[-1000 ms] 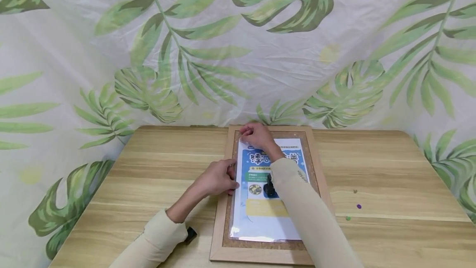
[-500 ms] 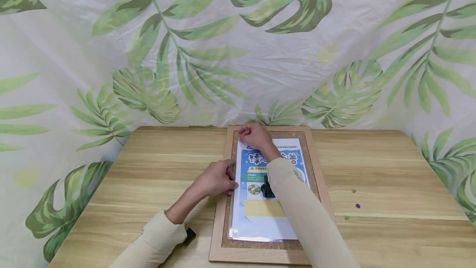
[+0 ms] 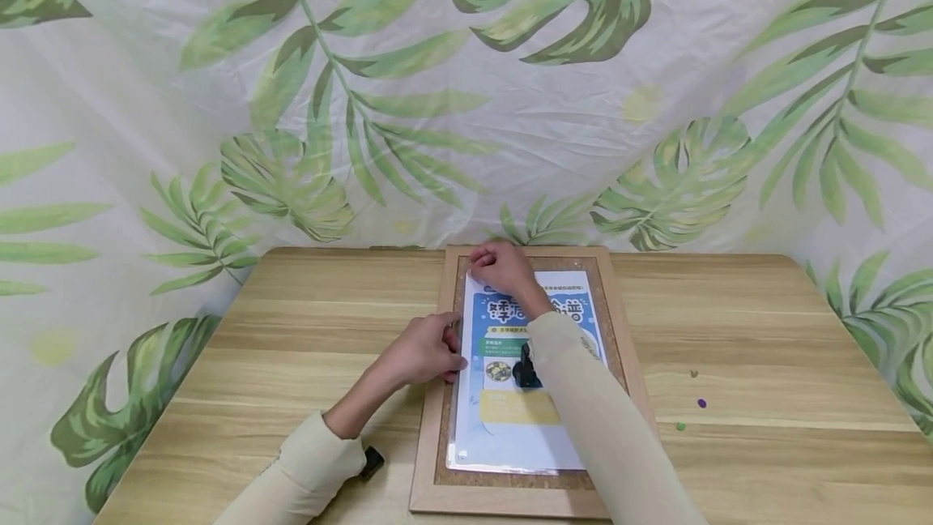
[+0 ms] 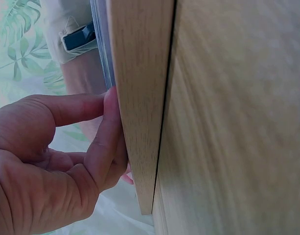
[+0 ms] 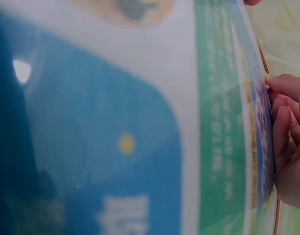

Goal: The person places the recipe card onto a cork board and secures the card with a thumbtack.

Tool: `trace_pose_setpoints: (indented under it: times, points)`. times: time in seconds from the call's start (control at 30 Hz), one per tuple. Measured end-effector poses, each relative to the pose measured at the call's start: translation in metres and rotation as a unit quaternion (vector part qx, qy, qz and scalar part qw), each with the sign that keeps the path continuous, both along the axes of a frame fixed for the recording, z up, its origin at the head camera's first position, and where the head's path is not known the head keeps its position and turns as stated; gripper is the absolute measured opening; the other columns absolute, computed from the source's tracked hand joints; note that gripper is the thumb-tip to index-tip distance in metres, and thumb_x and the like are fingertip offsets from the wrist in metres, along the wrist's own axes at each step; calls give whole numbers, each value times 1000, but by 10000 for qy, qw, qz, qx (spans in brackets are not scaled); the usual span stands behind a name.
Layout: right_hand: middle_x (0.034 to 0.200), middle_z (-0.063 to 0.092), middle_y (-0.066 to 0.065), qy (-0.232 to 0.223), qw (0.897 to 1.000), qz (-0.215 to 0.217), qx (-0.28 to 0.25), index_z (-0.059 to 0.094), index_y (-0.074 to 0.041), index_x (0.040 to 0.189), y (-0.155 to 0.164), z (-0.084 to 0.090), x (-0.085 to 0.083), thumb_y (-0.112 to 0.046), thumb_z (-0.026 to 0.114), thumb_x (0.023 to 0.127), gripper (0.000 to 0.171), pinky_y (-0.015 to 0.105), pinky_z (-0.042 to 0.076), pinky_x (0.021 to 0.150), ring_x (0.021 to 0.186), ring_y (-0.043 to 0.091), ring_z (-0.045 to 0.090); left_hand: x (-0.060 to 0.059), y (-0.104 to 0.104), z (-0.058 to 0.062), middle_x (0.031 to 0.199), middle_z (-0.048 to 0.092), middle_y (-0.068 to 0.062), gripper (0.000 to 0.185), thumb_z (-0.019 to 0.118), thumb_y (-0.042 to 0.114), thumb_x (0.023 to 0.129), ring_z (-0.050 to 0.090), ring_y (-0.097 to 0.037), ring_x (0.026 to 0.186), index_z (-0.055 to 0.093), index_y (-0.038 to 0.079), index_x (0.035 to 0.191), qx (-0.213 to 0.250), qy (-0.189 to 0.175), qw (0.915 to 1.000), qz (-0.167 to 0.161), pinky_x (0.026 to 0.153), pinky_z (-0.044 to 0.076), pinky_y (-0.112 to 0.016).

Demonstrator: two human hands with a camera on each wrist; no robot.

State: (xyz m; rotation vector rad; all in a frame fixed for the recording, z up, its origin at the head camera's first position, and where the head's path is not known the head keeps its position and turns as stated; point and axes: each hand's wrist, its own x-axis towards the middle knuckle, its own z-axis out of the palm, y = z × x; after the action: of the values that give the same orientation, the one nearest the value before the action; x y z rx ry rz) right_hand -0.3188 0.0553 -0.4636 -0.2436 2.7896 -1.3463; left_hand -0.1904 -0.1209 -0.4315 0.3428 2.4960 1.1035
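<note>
A laminated poster [image 3: 510, 428] with blue, green and yellow printing lies on a wood-framed cork board [image 3: 430, 460]. My left hand [image 3: 426, 349] holds the poster's left edge. In the left wrist view, thumb and fingertip of that hand [image 4: 66, 152] meet beside the wooden frame. My right hand [image 3: 504, 270] is at the poster's top-left corner with its fingers curled. A tiny yellow thumbtack [image 5: 266, 76] shows at the fingertips of this hand [image 5: 291, 132] in the right wrist view; its point is hidden.
Right of the board, a purple tack [image 3: 702, 403], a green one [image 3: 681, 426] and a brownish one [image 3: 694, 373] lie on the wooden table [image 3: 313, 290]. A leaf-patterned cloth [image 3: 408, 104] hangs behind the table's back edge.
Both hands stay in place at the poster's left edge and top-left corner. The right hand and forearm shift only slightly; the board and poster lie as before.
</note>
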Motion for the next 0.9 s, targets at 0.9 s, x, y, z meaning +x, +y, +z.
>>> trace_pose_setpoints:
  times: [0.9]
  points:
    - [117, 68, 9, -1224, 9756, 845, -1617, 59, -11, 137, 36, 1, 10, -21, 71, 93, 47, 27, 59, 82, 97, 17, 70, 3, 0, 3, 87, 60, -11, 74, 75, 0, 84, 66, -18, 60, 38, -3, 148, 64, -158, 9998, 55, 53, 55, -30]
